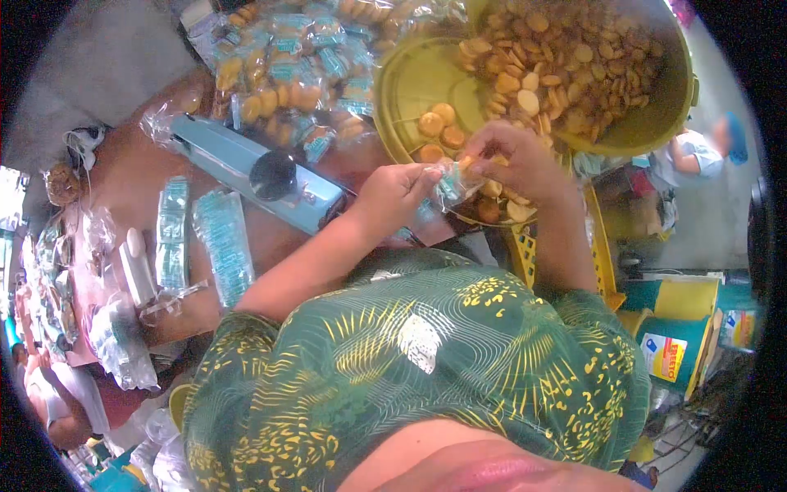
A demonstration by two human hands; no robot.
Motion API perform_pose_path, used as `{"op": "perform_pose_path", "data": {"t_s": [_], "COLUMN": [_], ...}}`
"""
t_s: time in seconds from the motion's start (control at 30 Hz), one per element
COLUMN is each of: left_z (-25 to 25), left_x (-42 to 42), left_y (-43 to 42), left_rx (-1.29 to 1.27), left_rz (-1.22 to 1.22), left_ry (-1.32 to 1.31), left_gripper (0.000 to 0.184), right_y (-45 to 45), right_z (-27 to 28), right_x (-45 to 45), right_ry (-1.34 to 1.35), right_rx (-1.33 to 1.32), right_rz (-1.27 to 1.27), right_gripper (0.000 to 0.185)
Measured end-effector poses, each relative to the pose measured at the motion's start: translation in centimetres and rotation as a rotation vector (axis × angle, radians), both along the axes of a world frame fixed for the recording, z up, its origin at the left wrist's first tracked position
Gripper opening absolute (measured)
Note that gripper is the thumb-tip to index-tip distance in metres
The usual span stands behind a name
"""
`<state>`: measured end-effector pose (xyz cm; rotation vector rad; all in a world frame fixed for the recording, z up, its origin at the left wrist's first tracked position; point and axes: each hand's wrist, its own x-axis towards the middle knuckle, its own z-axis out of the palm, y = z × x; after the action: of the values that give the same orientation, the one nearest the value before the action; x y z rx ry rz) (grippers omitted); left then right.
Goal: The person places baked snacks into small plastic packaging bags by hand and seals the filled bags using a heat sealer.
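Note:
My left hand (398, 190) pinches a small clear plastic bag (448, 187) with teal print. At the bag's mouth, my right hand (515, 156) has its fingers closed on a round golden biscuit (466, 162). Both hands are over the near edge of a yellow-green round tray (402, 90), where a few loose biscuits (441, 125) lie close by. Beside the tray, a large yellow tub (684, 90) tilts towards it, heaped with many more biscuits (574, 61). How full the small bag is, I cannot tell.
A light-blue bag sealer (221, 152) lies left of my hands. Behind it are piled filled biscuit packets (287, 74). Stacks of printed bags (223, 242) rest on the brown table (123, 176). Other people (697, 156) are at the far right and lower left.

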<state>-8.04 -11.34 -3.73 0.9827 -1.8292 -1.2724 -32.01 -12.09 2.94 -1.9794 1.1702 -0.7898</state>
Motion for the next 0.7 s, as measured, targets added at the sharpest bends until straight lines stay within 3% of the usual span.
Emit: {"op": "perform_pose_path", "data": {"t_s": [0.07,0.1,0.2,0.27,0.47,0.6,0.7], "left_z": [1.1,1.3,0.7,1.2,0.3,-0.2,0.8], "left_x": [-0.2,-0.1,-1.1,-0.6,-0.8,-0.9,-0.2], "left_y": [0.6,0.6,1.3,1.4,1.1,1.0,0.9], "left_rx": [-0.046,-0.07,-0.248,-0.137,-0.136,-0.12,-0.136], "left_rz": [-0.075,-0.107,0.101,0.029,-0.004,0.015,-0.097], "left_ry": [-0.165,-0.25,0.032,0.157,0.188,0.197,-0.044], "left_gripper": [0.032,0.033,0.029,0.026,0.027,0.029,0.038], "right_y": [1.4,1.4,0.6,0.3,1.7,2.3,2.4], "right_z": [1.1,1.0,1.0,1.5,2.8,2.8,2.3], "right_x": [0.6,0.4,-0.9,-1.8,-2.3,-1.8,0.6], "right_ry": [0.034,0.037,-0.027,-0.163,-0.214,0.062,0.24], "right_rx": [-0.06,-0.1,-0.204,-0.244,-0.196,-0.241,-0.26], "right_rz": [0.039,-0.07,-0.305,-0.351,-0.319,-0.168,0.019], "right_gripper": [0.021,0.02,0.019,0.017,0.013,0.014,0.014]}}
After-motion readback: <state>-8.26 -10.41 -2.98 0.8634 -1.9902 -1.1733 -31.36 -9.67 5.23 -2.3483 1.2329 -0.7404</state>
